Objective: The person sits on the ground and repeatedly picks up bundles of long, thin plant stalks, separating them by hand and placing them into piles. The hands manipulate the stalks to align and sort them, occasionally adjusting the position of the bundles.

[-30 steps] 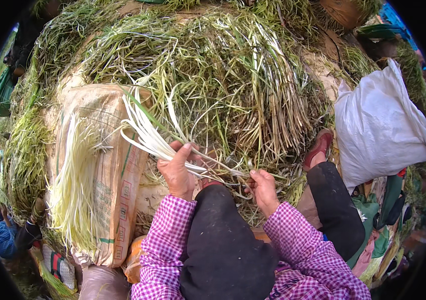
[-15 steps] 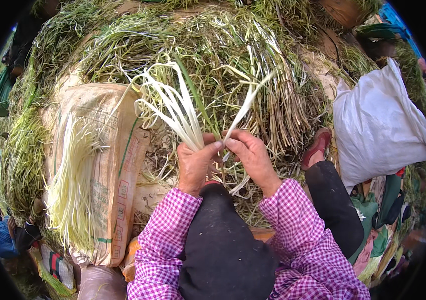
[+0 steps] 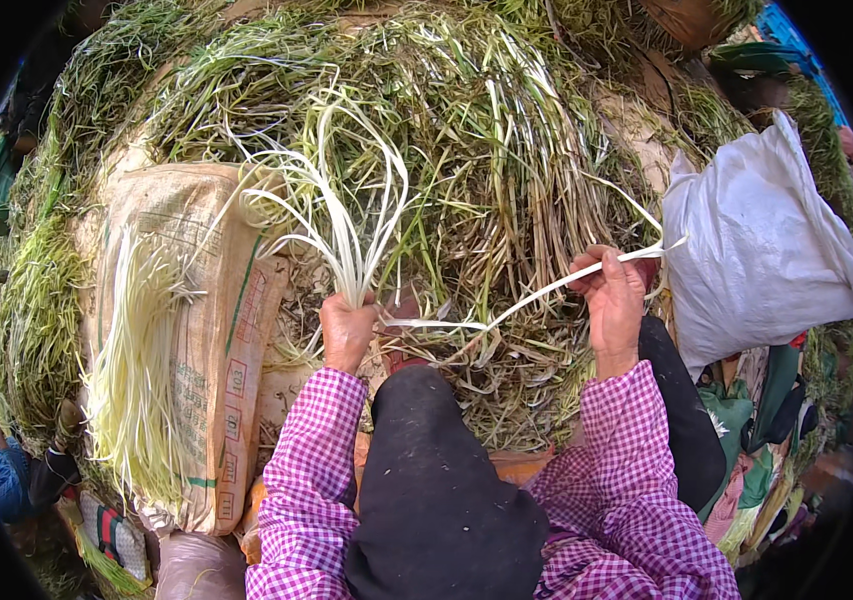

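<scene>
My left hand (image 3: 349,332) is closed around a bunch of peeled white plant stalks (image 3: 344,245), whose long ends fan out and curl above it. One long white stalk (image 3: 536,297) runs from beside that hand across to the right, bent partway, and its forked end passes beyond my right hand (image 3: 613,305). Thumb and fingers of my right hand pinch this stalk. Under both hands lies a heap of unpeeled green and brown stalks (image 3: 546,190) with scraps of peelings (image 3: 506,390). What the fingers of the left hand cover is hidden.
On the left, a pile of pale stalks (image 3: 136,380) rests on a printed woven sack (image 3: 236,380). A stuffed white sack (image 3: 761,250) stands at the right. More green plants (image 3: 46,290) surround the spot. Other people are partly visible at the left rim.
My hands, close together before, have parted: the right moved far to the right, drawing a white stalk out long. The left shifted slightly left and down with its bunch. The green stem between them is gone.
</scene>
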Demonstrator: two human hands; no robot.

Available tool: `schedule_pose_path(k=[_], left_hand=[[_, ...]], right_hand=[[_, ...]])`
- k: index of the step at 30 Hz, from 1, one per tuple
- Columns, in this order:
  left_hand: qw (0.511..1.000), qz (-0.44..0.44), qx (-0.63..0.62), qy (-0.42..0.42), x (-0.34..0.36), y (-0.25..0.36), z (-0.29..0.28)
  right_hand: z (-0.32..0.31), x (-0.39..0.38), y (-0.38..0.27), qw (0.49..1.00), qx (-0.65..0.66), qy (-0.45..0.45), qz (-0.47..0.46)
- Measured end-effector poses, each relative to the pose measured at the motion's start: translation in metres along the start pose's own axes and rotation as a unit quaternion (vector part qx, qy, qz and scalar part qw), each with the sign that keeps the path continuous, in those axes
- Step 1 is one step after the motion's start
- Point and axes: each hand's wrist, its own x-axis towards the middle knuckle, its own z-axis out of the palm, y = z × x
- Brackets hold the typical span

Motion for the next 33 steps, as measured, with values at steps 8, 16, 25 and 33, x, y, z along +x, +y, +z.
schedule_pose_path(k=[8, 16, 25, 33], left_hand=[[0.973, 0.066, -0.220, -0.022, -0.007, 0.050, -0.013], [0.910, 0.000, -0.295, -0.293, -0.056, 0.104, 0.024], [0.866, 0.037, -0.455, -0.205, -0.036, 0.097, -0.028], [0.860, 0.093, -0.498, -0.067, -0.010, 0.097, -0.066]], right_hand=[[0.060, 0.027, -0.039, 0.987, -0.151, -0.051, -0.032], [0.161, 0.025, -0.033, 0.912, -0.279, -0.281, -0.112], [0.122, -0.034, 0.043, 0.864, -0.072, -0.453, 0.208], [0.040, -0.054, 0.068, 0.890, 0.002, -0.322, 0.322]])
